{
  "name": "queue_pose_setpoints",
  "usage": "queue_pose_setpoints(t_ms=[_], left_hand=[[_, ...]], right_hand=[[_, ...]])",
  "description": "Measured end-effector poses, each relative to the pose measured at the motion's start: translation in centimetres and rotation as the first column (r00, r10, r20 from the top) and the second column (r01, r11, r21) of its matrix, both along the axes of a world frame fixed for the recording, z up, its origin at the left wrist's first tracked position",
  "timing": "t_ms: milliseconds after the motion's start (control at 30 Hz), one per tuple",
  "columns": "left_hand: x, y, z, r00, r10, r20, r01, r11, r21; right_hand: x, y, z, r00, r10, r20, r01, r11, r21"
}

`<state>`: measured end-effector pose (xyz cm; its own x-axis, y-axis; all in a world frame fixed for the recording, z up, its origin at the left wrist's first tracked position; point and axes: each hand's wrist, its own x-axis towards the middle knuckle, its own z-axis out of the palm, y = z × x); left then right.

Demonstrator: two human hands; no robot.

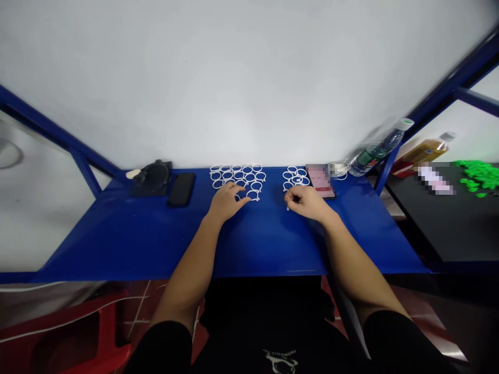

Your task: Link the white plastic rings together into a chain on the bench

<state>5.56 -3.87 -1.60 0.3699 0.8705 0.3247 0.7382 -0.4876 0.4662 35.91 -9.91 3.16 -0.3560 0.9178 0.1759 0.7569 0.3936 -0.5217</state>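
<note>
Thin white plastic rings [248,170], each with a small tab, lie in rows near the wall on the blue table. My left hand [228,201] is open over the front of this left group, its thumb and fingers apart. By its thumb tip lies one ring [252,195]. A smaller group of the same rings [300,172] lies to the right. At the front of that group, my right hand [306,202] is closed, thumb and fingers pinched together. A bit of a white ring [288,209] shows under its fingertips; the rest is hidden by the hand.
A phone with a lit pink screen [322,182] lies right of the rings, near a white cable [340,169] and a leaning water bottle [376,150]. At left are a black phone [181,189] and a black bag [154,177]. Blue frame bars [83,169] flank the table.
</note>
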Motion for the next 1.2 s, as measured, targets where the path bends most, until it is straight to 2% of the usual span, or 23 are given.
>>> queue_pose_setpoints(t_ms=[67,133,233,300,367,433,500,567,633,700,800,933,1000,1100,1200], left_hand=[[-0.8,0.3,-0.1,0.998,0.001,-0.07,-0.006,0.998,-0.07],[-1.1,0.5,-0.3,0.992,-0.005,-0.128,-0.012,0.992,-0.127],[-1.3,0.6,-0.5,0.984,-0.025,-0.174,-0.002,0.988,-0.152],[-1.3,0.6,-0.6,0.984,-0.043,-0.171,0.019,0.99,-0.14],[-1.1,0.7,-0.7,0.989,-0.058,-0.135,0.04,0.991,-0.13],[-0.4,0.5,-0.6,0.997,-0.069,-0.028,0.066,0.994,-0.093],[0.7,-0.1,-0.5,0.984,-0.098,0.148,0.099,0.995,-0.001],[2.2,-1.1,-0.4,0.93,-0.167,0.328,0.141,0.985,0.101],[3.6,-2.2,-0.2,0.858,-0.253,0.447,0.215,0.967,0.136],[4.8,-3.1,-0.1,0.8,-0.273,0.535,0.225,0.962,0.155],[5.5,-3.8,0.0,0.757,-0.258,0.601,0.216,0.966,0.143],[5.5,-3.6,-0.1,0.741,-0.238,0.628,0.244,0.967,0.078],[5.5,-3.6,-0.2,0.735,-0.217,0.642,0.261,0.965,0.028],[5.8,-4.0,-0.4,0.736,-0.177,0.653,0.283,0.957,-0.06],[6.3,-4.6,-0.5,0.751,-0.198,0.63,0.335,0.936,-0.105]], right_hand=[[0.6,0.1,0.0,0.993,0.013,0.121,0.002,0.992,-0.122],[0.9,0.2,-0.4,0.967,-0.006,0.255,0.053,0.982,-0.182],[0.8,0.5,-1.0,0.929,-0.099,0.357,0.142,0.985,-0.095],[0.4,0.6,-1.1,0.941,-0.14,0.308,0.15,0.989,-0.007],[-0.4,0.5,-1.1,0.972,-0.129,0.197,0.12,0.991,0.056],[-1.7,0.0,-1.2,0.994,-0.079,0.076,0.071,0.992,0.103],[-3.1,-0.6,-1.5,1.0,-0.021,-0.006,0.022,0.988,0.151],[-4.3,-1.0,-2.1,0.997,0.044,-0.069,-0.029,0.98,0.198],[-5.1,-1.3,-2.6,0.988,0.091,-0.123,-0.06,0.97,0.237],[-5.3,-1.2,-3.1,0.979,0.11,-0.173,-0.06,0.96,0.274],[-5.1,-1.0,-3.4,0.969,0.138,-0.206,-0.072,0.952,0.299],[-4.7,-0.8,-3.4,0.963,0.186,-0.197,-0.121,0.945,0.303],[-4.4,-0.8,-3.1,0.962,0.168,-0.214,-0.103,0.953,0.285],[-3.8,-0.8,-2.2,0.958,0.095,-0.271,-0.029,0.971,0.236],[-2.9,-1.1,-0.7,0.966,0.111,-0.233,-0.063,0.977,0.204]])
